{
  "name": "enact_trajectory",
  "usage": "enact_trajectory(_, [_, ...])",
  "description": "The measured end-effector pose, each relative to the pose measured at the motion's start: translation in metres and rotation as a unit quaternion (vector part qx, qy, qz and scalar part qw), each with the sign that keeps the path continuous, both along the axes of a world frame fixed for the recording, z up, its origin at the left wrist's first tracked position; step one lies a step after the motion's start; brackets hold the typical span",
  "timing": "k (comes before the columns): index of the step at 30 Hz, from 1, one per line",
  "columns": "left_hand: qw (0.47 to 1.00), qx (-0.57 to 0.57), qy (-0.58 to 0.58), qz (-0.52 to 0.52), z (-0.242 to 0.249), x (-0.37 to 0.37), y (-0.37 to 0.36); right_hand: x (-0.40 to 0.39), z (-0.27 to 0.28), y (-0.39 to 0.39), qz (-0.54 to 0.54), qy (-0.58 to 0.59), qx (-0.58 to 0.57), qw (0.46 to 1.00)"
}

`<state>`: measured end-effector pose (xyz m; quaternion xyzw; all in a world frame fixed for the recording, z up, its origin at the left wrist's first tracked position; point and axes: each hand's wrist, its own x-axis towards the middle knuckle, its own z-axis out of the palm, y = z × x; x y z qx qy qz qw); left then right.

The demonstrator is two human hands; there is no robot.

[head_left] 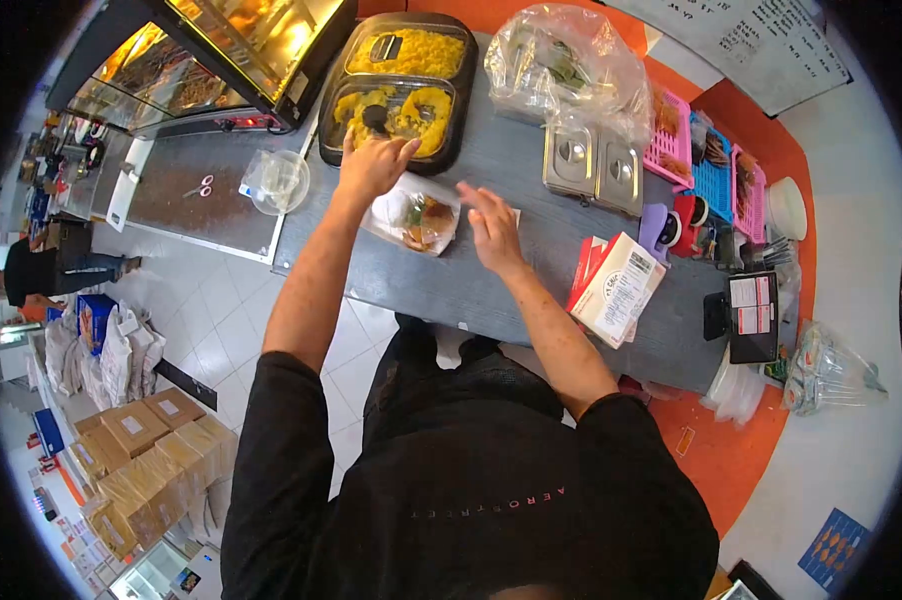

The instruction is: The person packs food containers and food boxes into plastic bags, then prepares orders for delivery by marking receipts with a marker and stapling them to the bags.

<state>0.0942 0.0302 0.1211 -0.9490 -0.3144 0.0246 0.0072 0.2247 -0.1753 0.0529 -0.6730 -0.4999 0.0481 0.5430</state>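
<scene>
My left hand is at the near edge of a black food tray, its fingers curled at a black serving spoon and its thumb sticking out. Part of the grip is hidden under the hand. The spoon's dark end lies among yellow food in the near compartment. Below this hand, a white paper wrapper lies on the counter, with browned food and something green showing. My right hand hovers just right of the wrapper, fingers apart and holding nothing.
A lit glass food warmer stands at left, near a clear round tub and scissors. Lidded steel containers, a clear plastic bag, coloured baskets and a box line the right. A person is far left.
</scene>
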Motion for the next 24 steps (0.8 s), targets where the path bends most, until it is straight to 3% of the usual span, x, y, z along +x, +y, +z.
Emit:
enact_trajectory(1, [0.997,-0.028,0.07,-0.006,-0.008,-0.003,0.016,-0.001,0.002,0.006,0.054,-0.036,-0.173,0.983])
enact_trajectory(2, [0.991,-0.131,0.013,0.034,-0.035,-0.008,0.034,-0.002,0.005,0.016,0.105,-0.07,-0.34,0.932])
enact_trajectory(3, [0.976,-0.192,0.027,0.102,-0.043,-0.015,0.032,-0.009,-0.005,0.017,0.1,-0.063,-0.392,0.912])
enact_trajectory(4, [0.967,-0.202,0.06,0.142,-0.085,-0.026,0.039,-0.014,-0.012,0.018,0.093,-0.063,-0.392,0.913])
enact_trajectory(5, [0.945,-0.27,0.064,0.174,-0.054,-0.035,0.016,-0.017,-0.018,0.017,0.107,-0.037,-0.394,0.912])
enact_trajectory(7, [0.978,-0.122,-0.075,0.154,-0.097,-0.062,-0.003,-0.031,-0.032,0.013,0.106,-0.012,-0.396,0.912])
enact_trajectory(9, [0.966,-0.04,-0.202,0.159,-0.115,-0.083,-0.017,-0.051,-0.049,0.007,-0.053,-0.167,-0.342,0.923])
enact_trajectory(10, [0.963,-0.027,-0.226,0.148,-0.125,-0.091,-0.023,-0.063,-0.056,0.007,-0.067,-0.168,-0.345,0.921])
enact_trajectory(12, [0.957,-0.018,-0.258,0.128,-0.142,-0.1,-0.03,-0.077,-0.066,0.016,-0.126,0.034,-0.317,0.939])
enact_trajectory(13, [0.946,-0.092,-0.274,0.149,-0.147,-0.104,-0.034,-0.08,-0.063,0.024,-0.136,0.031,-0.318,0.938])
enact_trajectory(15, [0.928,-0.177,-0.285,0.164,-0.155,-0.105,-0.028,-0.088,-0.058,0.031,-0.143,0.203,-0.339,0.907])
enact_trajectory(17, [0.804,-0.432,-0.347,0.215,-0.158,-0.11,-0.027,-0.089,-0.08,0.031,-0.158,0.242,-0.308,0.906])
enact_trajectory(18, [0.804,-0.437,-0.343,0.21,-0.156,-0.113,-0.023,-0.086,-0.1,0.033,-0.163,0.277,-0.263,0.91])
enact_trajectory(20, [0.771,-0.475,-0.38,0.188,-0.145,-0.113,-0.009,-0.073,-0.107,0.031,-0.145,0.307,-0.283,0.897])
enact_trajectory(22, [0.769,-0.512,-0.343,0.168,-0.14,-0.121,0.006,-0.071,-0.065,0.033,-0.154,0.359,-0.278,0.877])
enact_trajectory(24, [0.708,-0.574,-0.389,0.136,-0.147,-0.133,0.014,-0.071,-0.074,0.029,-0.161,0.404,-0.231,0.87])
